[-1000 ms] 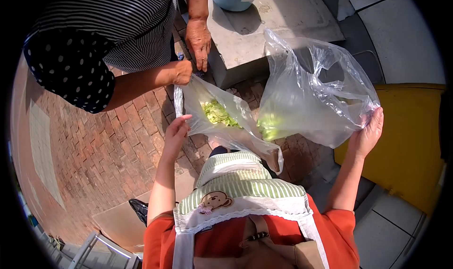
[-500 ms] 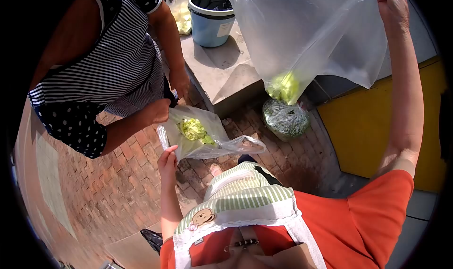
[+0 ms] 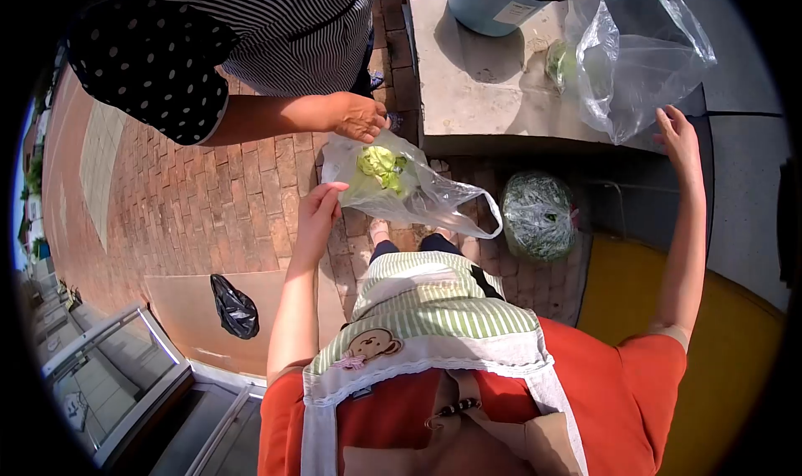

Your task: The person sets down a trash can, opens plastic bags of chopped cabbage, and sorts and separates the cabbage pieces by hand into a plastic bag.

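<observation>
A clear plastic bag (image 3: pixel 434 193) with pale green leaves (image 3: pixel 382 167) inside hangs between my left hand (image 3: pixel 319 213) and a co-worker's hand (image 3: pixel 361 117). My left thumb and fingers are pinched on the bag's edge. My right hand (image 3: pixel 678 137) is off to the right with its fingers apart, just below a large clear bag (image 3: pixel 631 66) on the concrete ledge (image 3: pixel 468 100). Some green vegetable (image 3: pixel 558 65) shows at that bag's left end. A filled bag of dark greens (image 3: pixel 540 215) is on the brick ground below the ledge.
The co-worker in a striped apron (image 3: pixel 292 33) stands at the upper left. A blue bucket (image 3: pixel 499 6) is on the ledge. A black plastic bag (image 3: pixel 234 307) lies at the lower left, near a metal-framed structure (image 3: pixel 125 384). A yellow panel (image 3: pixel 718 342) is at the right.
The large clear bag has gone from my raised right hand onto the ledge, and that hand has let go and come down. My left hand still holds the smaller bag.
</observation>
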`<state>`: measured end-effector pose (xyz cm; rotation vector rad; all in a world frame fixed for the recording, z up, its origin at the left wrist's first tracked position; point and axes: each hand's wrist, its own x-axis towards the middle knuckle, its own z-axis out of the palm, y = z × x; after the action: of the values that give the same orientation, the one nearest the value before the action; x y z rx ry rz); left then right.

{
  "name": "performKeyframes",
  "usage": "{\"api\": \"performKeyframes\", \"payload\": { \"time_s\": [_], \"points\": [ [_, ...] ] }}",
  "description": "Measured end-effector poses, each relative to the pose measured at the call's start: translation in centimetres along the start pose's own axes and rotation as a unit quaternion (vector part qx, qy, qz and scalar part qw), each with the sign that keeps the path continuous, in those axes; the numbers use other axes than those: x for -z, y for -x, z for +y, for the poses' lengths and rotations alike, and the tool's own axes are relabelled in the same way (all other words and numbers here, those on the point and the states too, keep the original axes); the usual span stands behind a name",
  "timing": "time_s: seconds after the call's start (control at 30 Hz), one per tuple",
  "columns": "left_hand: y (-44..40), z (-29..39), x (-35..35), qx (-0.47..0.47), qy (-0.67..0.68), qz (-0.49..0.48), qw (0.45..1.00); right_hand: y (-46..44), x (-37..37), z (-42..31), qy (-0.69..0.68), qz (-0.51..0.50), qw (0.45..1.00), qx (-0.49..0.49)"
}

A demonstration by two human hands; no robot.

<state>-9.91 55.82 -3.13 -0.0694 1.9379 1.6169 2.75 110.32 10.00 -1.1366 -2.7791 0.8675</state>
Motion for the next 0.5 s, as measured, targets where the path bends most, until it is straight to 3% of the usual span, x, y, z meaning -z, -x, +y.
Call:
{"api": "performKeyframes", "payload": {
  "time_s": [0.1, 0.17, 0.2, 0.27, 0.3, 0.37, 0.4, 0.43, 0.5],
  "points": [
    [-0.2, -0.4, 1.0, 0.026, -0.009, 0.013, 1.000, 4.2, -14.4, 0.4, -0.096, -0.216, 0.971, -0.022],
    [-1.2, -0.5, 2.0, -0.112, -0.169, 0.062, 0.977, 6.2, -22.9, -0.2, 0.070, -0.252, 0.964, -0.042],
    [-1.9, -0.4, 2.8, -0.105, -0.174, 0.060, 0.977, 7.8, -25.9, -2.0, 0.164, -0.265, 0.949, -0.052],
    [-3.1, -0.5, 4.3, -0.169, -0.440, 0.093, 0.877, 9.9, -31.6, -2.7, 0.119, -0.238, 0.964, -0.023],
    [-3.8, -1.2, 5.2, -0.163, -0.442, 0.091, 0.877, 10.5, -34.1, -2.5, 0.097, -0.223, 0.969, -0.035],
    [-5.3, -2.2, 7.6, -0.052, -0.542, 0.078, 0.835, 11.3, -38.0, -1.8, 0.073, -0.219, 0.972, -0.042],
    [-6.0, -3.7, 9.4, -0.052, -0.544, 0.079, 0.834, 11.7, -39.4, -1.2, 0.076, -0.224, 0.971, -0.033],
    [-7.6, -6.2, 11.9, 0.005, -0.582, 0.008, 0.813, 11.4, -40.8, -1.2, 0.074, -0.226, 0.971, -0.034],
    [-8.8, -7.8, 14.1, 0.085, -0.614, -0.094, 0.779, 10.9, -42.9, -1.8, 0.071, -0.226, 0.970, 0.056]
  ]
}}
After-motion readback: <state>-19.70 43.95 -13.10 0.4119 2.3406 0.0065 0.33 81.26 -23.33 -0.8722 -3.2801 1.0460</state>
